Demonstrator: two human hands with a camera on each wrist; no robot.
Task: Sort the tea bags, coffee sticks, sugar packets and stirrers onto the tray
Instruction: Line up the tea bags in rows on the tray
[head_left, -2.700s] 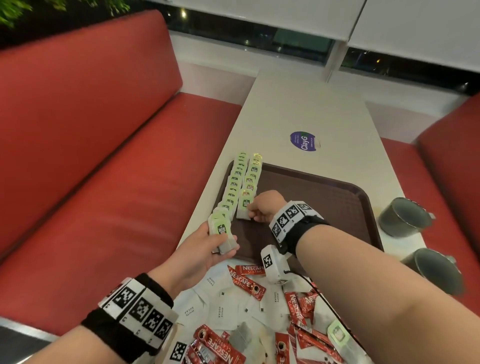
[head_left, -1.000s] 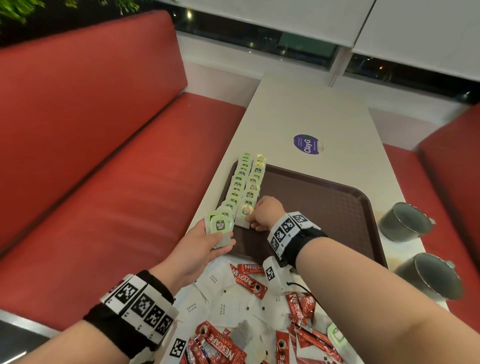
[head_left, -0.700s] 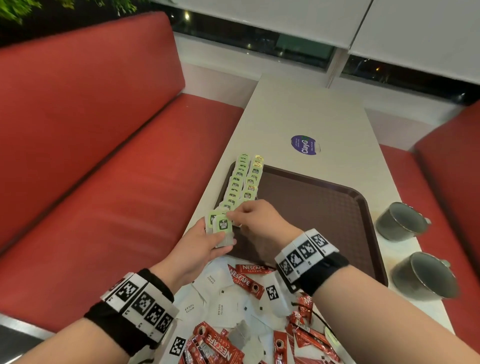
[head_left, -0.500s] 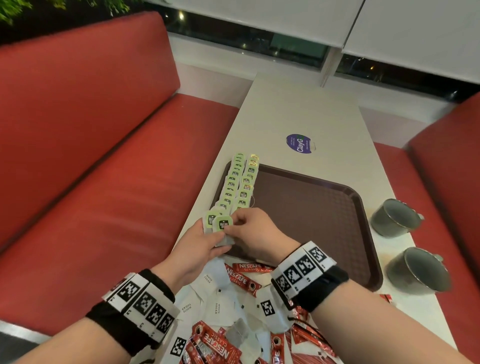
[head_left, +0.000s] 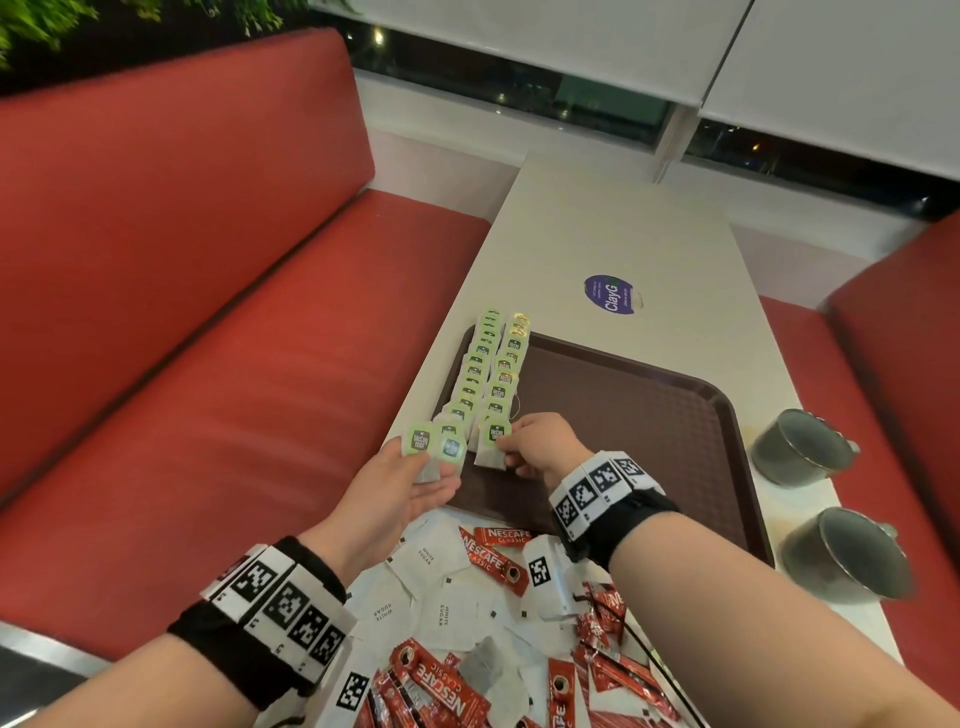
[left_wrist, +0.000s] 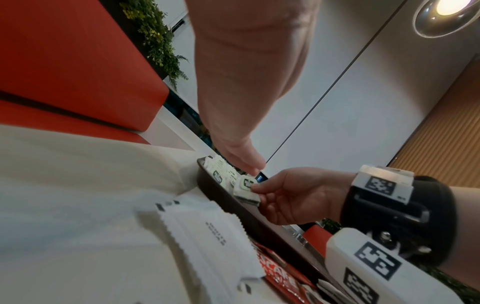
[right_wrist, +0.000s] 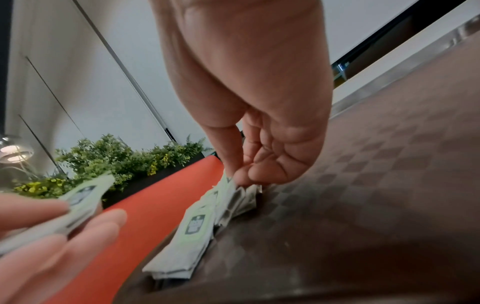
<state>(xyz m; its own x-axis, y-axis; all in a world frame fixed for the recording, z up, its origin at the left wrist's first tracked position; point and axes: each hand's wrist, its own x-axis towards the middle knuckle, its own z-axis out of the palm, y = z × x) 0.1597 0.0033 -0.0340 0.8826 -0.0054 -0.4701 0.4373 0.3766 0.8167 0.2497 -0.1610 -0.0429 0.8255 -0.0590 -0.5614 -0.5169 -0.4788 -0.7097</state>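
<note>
Two grey cups (head_left: 802, 447) are seen on the white tabletop (head_left: 613, 239) to the right of the brown tray (head_left: 649, 431), and a purple sticker (head_left: 609, 294) beyond it. White sugar packets (head_left: 441, 613) and red coffee sticks (head_left: 493, 558) are heaped at the tabletop's near end, unsorted. Two overlapping rows of tea bags (head_left: 483, 374) are laid along the tray's left edge. One tea bag (head_left: 492, 444) at the near end of the right row is pinched by the curled fingers (head_left: 511, 441) of the right hand (head_left: 540, 441). A small stack of tea bags (head_left: 434, 449) is held just left of the tray by the left hand (head_left: 400, 493), thumb on top, fingers underneath.
</note>
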